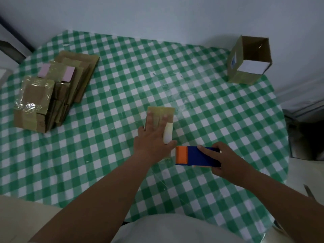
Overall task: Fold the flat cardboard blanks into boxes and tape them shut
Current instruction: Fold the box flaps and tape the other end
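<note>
While my left hand (154,135) lies spread flat, pressing the small box (160,118) down just left of the tape dispenser (196,156), I judge my right hand (226,162), gripping that dispenser, should draw the tape taut and straight along the seam.

- Left hand (154,135), centre of the frame: fingers straight and spread, palm pressing down flat.
- Right hand (228,160), lower right of centre: fingers curled in a grip, index finger stretched forward.

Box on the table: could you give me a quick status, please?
Left hand flat on small box. Right hand grips tape dispenser. Nothing in the way.
</note>
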